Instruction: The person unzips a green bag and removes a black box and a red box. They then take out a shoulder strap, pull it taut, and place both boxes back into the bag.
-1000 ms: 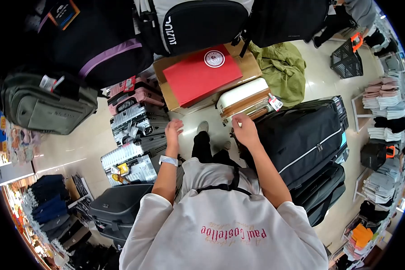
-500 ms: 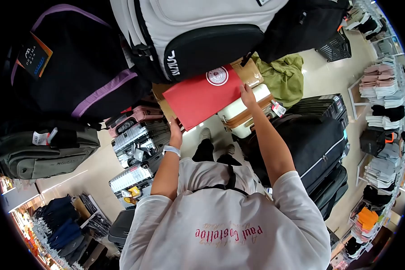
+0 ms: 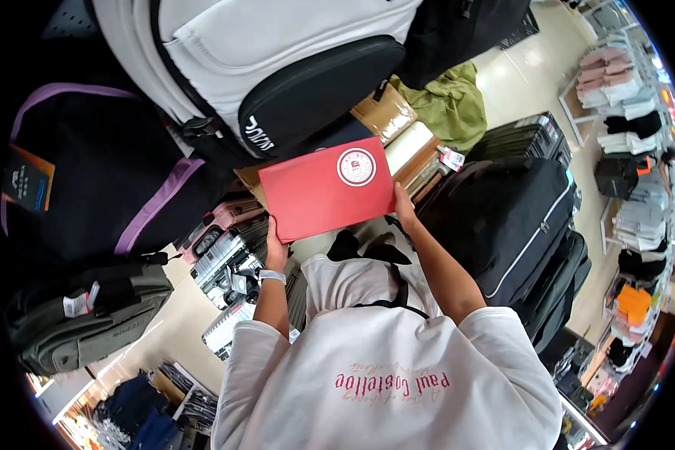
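Observation:
A flat red box (image 3: 319, 199) with a round white emblem is held level in front of my body. My left hand (image 3: 276, 244) grips its near left corner, and my right hand (image 3: 404, 204) grips its right edge. Beyond the box hangs a white and black backpack (image 3: 277, 45). A brown cardboard box (image 3: 383, 116) and a cream case (image 3: 411, 144) with brown trim lie just past its right side. Most of the fingers of both hands are hidden at or under the box.
Black bag with purple trim (image 3: 90, 172) and olive backpack (image 3: 90, 315) at left. Silver suitcases (image 3: 221, 270) stand near my left arm, a large black bag (image 3: 502, 225) near my right. Green cloth (image 3: 450, 105) lies beyond; clothing racks line the right.
The red box has come closer to my body and turned slightly, with both hands still on it. The camera view has shifted and rotated, so the surroundings sit differently.

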Action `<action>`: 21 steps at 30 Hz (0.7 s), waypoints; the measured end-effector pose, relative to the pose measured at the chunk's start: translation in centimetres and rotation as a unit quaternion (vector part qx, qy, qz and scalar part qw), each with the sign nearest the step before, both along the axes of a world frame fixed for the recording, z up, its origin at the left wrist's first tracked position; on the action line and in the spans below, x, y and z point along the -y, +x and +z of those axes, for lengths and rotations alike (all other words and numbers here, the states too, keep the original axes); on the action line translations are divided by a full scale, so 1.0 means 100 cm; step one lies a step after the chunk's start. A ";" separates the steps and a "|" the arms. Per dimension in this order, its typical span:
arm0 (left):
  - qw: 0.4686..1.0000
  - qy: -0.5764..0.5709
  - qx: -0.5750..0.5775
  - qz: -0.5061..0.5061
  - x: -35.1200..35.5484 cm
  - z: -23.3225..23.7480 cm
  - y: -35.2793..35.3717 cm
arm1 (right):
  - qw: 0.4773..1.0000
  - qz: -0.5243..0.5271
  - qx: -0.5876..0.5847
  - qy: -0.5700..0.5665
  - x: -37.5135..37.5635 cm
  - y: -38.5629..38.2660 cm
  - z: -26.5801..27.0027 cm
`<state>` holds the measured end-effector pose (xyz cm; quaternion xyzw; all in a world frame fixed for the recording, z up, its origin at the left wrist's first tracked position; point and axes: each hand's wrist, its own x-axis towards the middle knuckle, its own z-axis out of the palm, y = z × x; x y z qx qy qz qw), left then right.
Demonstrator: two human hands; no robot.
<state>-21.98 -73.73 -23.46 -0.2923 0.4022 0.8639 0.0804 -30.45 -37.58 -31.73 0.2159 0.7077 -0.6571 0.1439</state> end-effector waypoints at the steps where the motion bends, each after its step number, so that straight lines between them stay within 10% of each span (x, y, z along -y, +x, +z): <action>1: 1.000 -0.008 0.007 -0.021 0.000 0.012 -0.002 | 0.999 0.023 0.009 -0.022 -0.005 0.007 -0.011; 21: 0.999 0.013 -0.037 -0.030 0.000 0.048 0.055 | 0.980 -0.047 -0.191 0.009 -0.008 0.155 0.260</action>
